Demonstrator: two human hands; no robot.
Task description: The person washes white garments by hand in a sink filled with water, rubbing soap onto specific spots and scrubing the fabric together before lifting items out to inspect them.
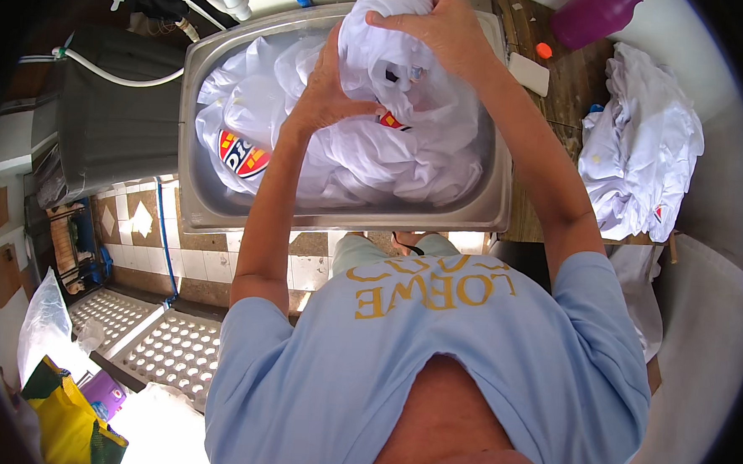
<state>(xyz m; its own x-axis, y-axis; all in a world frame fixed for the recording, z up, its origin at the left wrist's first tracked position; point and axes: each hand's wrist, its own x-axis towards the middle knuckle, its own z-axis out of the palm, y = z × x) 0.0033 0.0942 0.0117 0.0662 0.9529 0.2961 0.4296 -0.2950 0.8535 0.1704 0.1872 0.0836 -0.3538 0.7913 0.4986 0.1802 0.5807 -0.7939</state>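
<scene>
A steel sink [193,139] holds several white garments with colourful printed patches. At its far side, I have a bunched white garment [372,56] raised between both hands, its lower part trailing onto the other white cloth [342,159]. My left hand [332,95] presses the bundle from the left, thumb stretched across below it. My right hand [441,30] wraps its upper right, with thumb and fingers on the fabric. A red and yellow patch [392,120] shows just below the bundle. Another patch [243,154] lies at the sink's left.
On the wooden counter [562,116] to the right sit a pile of white garments [645,145], a purple bottle [597,17], an orange cap [544,51] and a pale block [528,74]. A white hose [119,76] crosses the dark cover [116,126] left of the sink.
</scene>
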